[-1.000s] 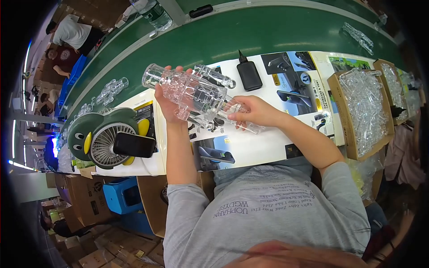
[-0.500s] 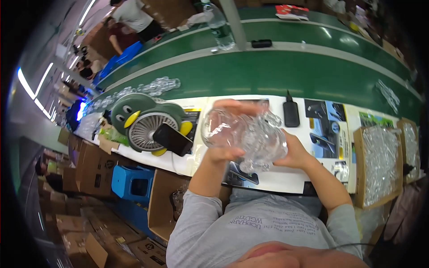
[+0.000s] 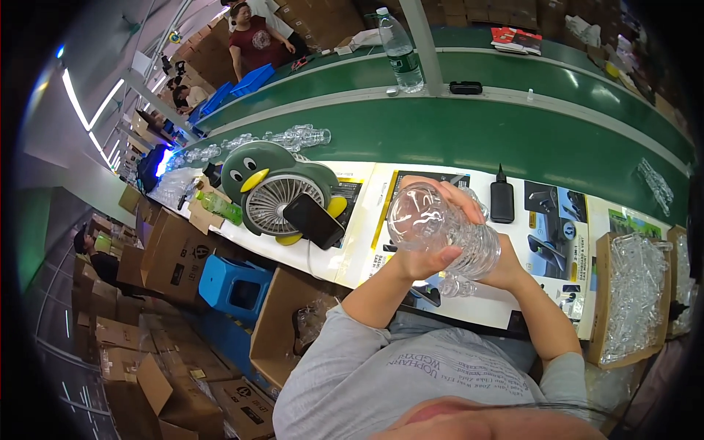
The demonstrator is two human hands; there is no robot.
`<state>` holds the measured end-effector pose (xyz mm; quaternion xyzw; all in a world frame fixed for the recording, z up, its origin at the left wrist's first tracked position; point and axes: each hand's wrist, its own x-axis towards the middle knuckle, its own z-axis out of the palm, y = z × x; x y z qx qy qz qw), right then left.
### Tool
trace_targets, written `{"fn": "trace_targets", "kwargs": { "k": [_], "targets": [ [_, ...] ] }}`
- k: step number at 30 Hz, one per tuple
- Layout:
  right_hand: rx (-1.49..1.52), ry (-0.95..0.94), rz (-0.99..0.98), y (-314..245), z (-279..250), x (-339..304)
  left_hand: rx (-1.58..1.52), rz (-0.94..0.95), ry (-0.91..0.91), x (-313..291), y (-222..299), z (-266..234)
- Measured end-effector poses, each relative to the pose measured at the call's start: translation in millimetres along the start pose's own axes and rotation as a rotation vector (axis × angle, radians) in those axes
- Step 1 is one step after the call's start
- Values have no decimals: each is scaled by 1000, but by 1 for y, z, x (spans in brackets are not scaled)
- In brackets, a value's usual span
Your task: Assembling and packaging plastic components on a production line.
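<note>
Above the white, picture-covered work surface, I hold a clear, shiny hollow piece with a rounded, bulbous end and knobby side lobes. My left hand wraps around its middle, fingers over the far side and thumb on the near side. My right hand closes on its right end, where most of the fingers are hidden behind the piece. Beyond my right hand stands a black dropper bottle with a pointed tip. On the left, a dark phone leans against a green penguin-shaped fan.
A green belt runs behind the surface, carrying similar clear pieces. A carton of clear pieces stands at the right. A water bottle is at the back, a blue stool at lower left. Other people are far off, upper left.
The clear piece has turned, its rounded end tipping up toward me. Both hands sit slightly farther right in the picture, and the whole scene has shifted right and down.
</note>
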<state>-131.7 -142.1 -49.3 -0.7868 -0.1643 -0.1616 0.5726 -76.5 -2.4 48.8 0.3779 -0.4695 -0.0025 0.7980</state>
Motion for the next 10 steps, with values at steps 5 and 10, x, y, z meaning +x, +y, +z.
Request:
{"fn": "trace_targets", "kwargs": {
  "k": [5, 10],
  "targets": [
    [-189, 100, -54, 2, 3, -2, -41, 19, 87, -8, -2, 4],
    [-172, -37, -70, 4, 1, 0, 28, -8, -134, -1, 8, -2]
  ]
}}
